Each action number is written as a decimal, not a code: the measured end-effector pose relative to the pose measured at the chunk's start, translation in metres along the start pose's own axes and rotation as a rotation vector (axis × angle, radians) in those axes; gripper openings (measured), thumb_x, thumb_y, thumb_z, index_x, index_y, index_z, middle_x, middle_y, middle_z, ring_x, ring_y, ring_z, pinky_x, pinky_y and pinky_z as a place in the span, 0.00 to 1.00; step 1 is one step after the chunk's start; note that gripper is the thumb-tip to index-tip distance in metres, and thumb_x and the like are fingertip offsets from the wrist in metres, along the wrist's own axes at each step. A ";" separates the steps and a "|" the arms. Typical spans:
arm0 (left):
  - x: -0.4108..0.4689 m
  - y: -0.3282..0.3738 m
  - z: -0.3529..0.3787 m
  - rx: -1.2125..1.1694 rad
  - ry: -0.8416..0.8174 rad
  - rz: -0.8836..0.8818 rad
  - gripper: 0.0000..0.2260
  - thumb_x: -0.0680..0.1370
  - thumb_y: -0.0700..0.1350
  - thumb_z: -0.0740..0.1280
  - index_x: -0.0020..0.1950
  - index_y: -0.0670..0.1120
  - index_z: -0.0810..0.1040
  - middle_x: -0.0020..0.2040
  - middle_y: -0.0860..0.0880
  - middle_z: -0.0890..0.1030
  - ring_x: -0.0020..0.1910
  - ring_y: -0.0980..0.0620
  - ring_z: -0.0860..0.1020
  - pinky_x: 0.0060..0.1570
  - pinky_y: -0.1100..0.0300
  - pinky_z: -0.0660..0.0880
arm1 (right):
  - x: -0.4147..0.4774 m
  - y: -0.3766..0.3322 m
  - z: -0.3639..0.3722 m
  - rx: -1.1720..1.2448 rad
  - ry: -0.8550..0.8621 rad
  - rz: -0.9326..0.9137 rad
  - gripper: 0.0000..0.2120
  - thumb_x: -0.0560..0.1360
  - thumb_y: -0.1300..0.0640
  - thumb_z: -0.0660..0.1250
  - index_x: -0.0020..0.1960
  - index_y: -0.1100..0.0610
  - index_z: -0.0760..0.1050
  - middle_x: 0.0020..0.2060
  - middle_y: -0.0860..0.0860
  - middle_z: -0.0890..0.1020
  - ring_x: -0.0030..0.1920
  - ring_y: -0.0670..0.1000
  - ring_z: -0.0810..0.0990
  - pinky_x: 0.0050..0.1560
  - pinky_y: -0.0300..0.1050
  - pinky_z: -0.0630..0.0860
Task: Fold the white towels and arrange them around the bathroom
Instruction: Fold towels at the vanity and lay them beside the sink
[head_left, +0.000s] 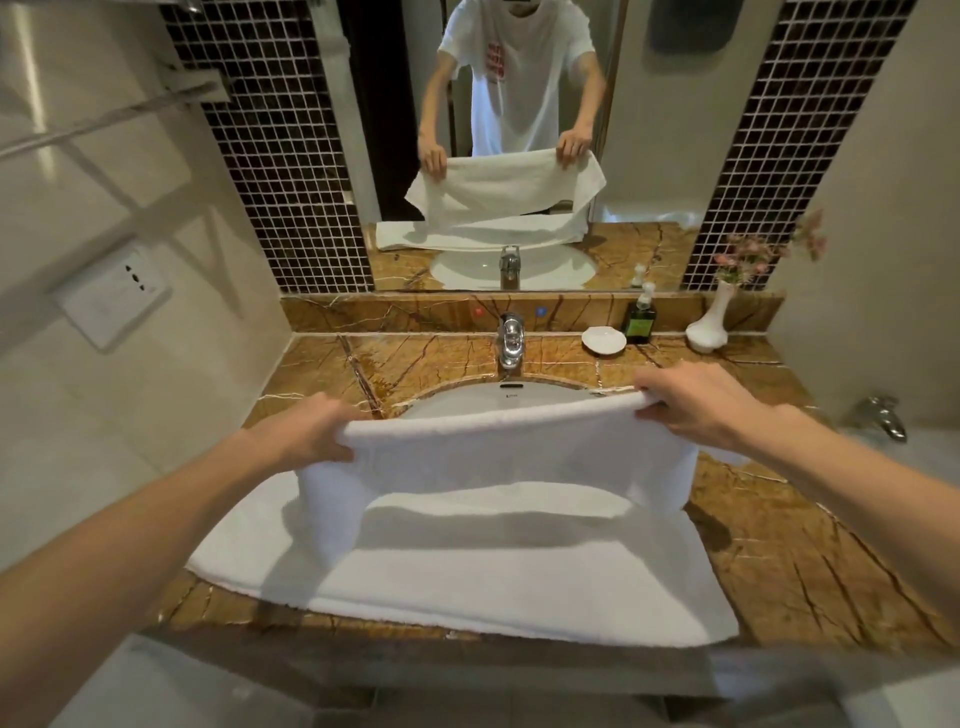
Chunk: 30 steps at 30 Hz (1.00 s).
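One broad brown marble counter (779, 545) carries everything. Across its front lies the white towel (467, 571): its near half is flat on the stone with the hem close to the counter's front edge, and its far half is lifted into an arch over the sink basin (488, 402). Both hands grasp that raised edge. The left hand (306, 431) has its fingers curled round the left corner, and the right hand (701, 402) pinches the right corner.

The step in hand looks like the first lengthwise fold, far edge brought to near edge. To do it well, the two corners should travel level and at the same pace, with the cloth kept lightly taut between the hands so the edge does not sag in the middle. Each corner wants to land squarely on the corner below it, hems matched, before either grasp lets go. The towel looks thick and soft, so it will likely bulge at the crease unless a flat palm smooths it from the middle outward.

Behind the basin stands the chrome tap (510, 343). To its right are a white vase (709, 325), a dark pump bottle (640, 322) and a white soap dish (603, 340), all well apart from the towel.
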<state>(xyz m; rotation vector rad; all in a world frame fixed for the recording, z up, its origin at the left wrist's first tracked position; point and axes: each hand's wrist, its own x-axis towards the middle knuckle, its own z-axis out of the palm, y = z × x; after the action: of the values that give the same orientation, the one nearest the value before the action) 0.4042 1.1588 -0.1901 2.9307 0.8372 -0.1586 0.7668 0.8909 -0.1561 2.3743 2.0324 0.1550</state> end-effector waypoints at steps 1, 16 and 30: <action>0.000 -0.003 0.001 0.032 -0.003 -0.022 0.08 0.69 0.45 0.73 0.46 0.47 0.81 0.41 0.50 0.81 0.39 0.51 0.76 0.35 0.58 0.70 | -0.002 -0.003 0.000 0.006 -0.012 0.012 0.14 0.74 0.54 0.69 0.41 0.49 0.62 0.30 0.42 0.65 0.35 0.51 0.68 0.29 0.45 0.59; -0.013 -0.045 0.014 -0.047 0.206 -0.037 0.12 0.68 0.27 0.63 0.43 0.41 0.80 0.41 0.41 0.81 0.44 0.40 0.77 0.42 0.48 0.75 | -0.020 -0.050 0.026 -0.035 -0.081 0.272 0.10 0.71 0.66 0.62 0.47 0.53 0.74 0.46 0.51 0.78 0.48 0.55 0.76 0.37 0.44 0.68; -0.013 -0.059 0.025 0.046 0.264 -0.206 0.08 0.70 0.32 0.64 0.41 0.43 0.79 0.41 0.39 0.80 0.42 0.38 0.76 0.38 0.52 0.70 | -0.027 -0.050 0.058 -0.085 -0.074 0.254 0.13 0.72 0.66 0.62 0.50 0.51 0.70 0.43 0.50 0.78 0.40 0.50 0.72 0.35 0.42 0.65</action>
<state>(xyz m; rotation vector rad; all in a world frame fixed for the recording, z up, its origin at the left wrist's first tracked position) 0.3605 1.1991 -0.2166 2.9428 1.1861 0.2038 0.7179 0.8750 -0.2199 2.5342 1.6534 0.1503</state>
